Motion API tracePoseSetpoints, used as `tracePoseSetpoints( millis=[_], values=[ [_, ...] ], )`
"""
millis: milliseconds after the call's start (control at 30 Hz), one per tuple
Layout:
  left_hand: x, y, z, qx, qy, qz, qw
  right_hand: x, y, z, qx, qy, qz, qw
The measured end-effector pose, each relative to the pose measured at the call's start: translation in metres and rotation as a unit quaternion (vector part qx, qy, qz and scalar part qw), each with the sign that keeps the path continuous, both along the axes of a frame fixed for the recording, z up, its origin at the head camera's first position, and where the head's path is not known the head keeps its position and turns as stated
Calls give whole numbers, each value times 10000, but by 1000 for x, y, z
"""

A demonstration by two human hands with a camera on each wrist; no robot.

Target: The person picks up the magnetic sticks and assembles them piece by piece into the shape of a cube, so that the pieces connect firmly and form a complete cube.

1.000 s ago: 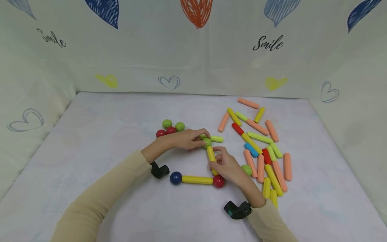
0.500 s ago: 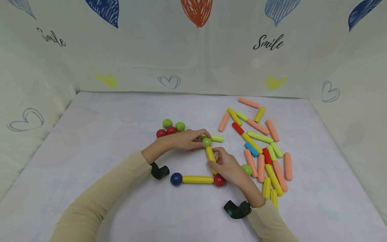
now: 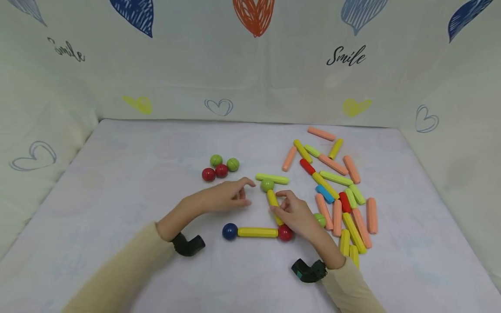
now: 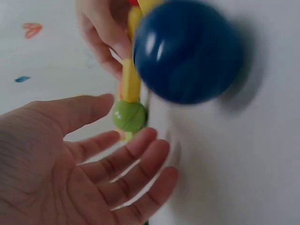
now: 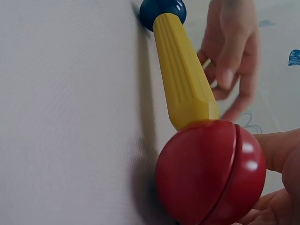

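My right hand (image 3: 299,217) pinches an upright-running yellow rod (image 3: 272,198) between thumb and fingers. That rod has a green ball (image 3: 267,185) at its far end and a red ball (image 3: 285,233) at its near end. From the red ball a second yellow rod (image 3: 257,232) runs left to a blue ball (image 3: 229,231), which looms large in the left wrist view. Left of the green ball, my left hand (image 3: 223,198) holds nothing, its fingers spread apart in the left wrist view. A light green rod (image 3: 279,179) lies just behind the green ball.
Behind my left hand sit red balls (image 3: 208,174) and green balls (image 3: 232,164). Many rods in salmon (image 3: 372,215), yellow (image 3: 354,232), green, red and blue (image 3: 325,194) spread over the right side. A loose green ball (image 3: 320,219) lies by my right hand.
My left hand has let go of the green ball and drawn back to the left. My right hand keeps its pinch on the yellow rod, and the joined piece has barely shifted.
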State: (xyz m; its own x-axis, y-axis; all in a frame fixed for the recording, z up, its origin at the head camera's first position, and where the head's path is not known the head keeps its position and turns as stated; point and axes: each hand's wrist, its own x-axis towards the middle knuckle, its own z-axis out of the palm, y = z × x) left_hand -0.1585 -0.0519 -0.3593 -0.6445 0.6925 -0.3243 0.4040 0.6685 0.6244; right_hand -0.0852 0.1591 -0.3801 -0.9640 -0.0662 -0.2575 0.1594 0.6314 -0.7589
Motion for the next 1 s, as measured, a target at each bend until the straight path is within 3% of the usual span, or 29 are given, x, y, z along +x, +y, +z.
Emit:
tracePoseSetpoints(
  millis=[167, 300, 433, 600, 767, 867, 1000],
  values=[
    [45, -29, -9, 223, -338, 337, 9986, 4, 0, 4, 394, -105, 43, 9992],
    [74, -39, -18, 549, 6, 591, 9967, 6, 1, 9, 769, -120, 118, 9969],
    [88, -39, -25, 980, 371, 855, 9908, 5, 5, 13, 1038, -132, 247, 9942],
    [88, -40, -30, 1319, 344, 1161, 9838, -4, 16, 29, 1263, -146, 360, 9912],
    [75, -43, -30, 1367, -22, 1027, 9853, -26, 28, 45, 989, 200, 231, 9946],
    [67, -42, -25, 1162, -314, 871, 9889, -40, 31, 42, 838, 298, 271, 9957],
    [58, -40, -16, 869, -608, 659, 9922, -53, 30, 26, 822, 278, 405, 9954]
  ],
)
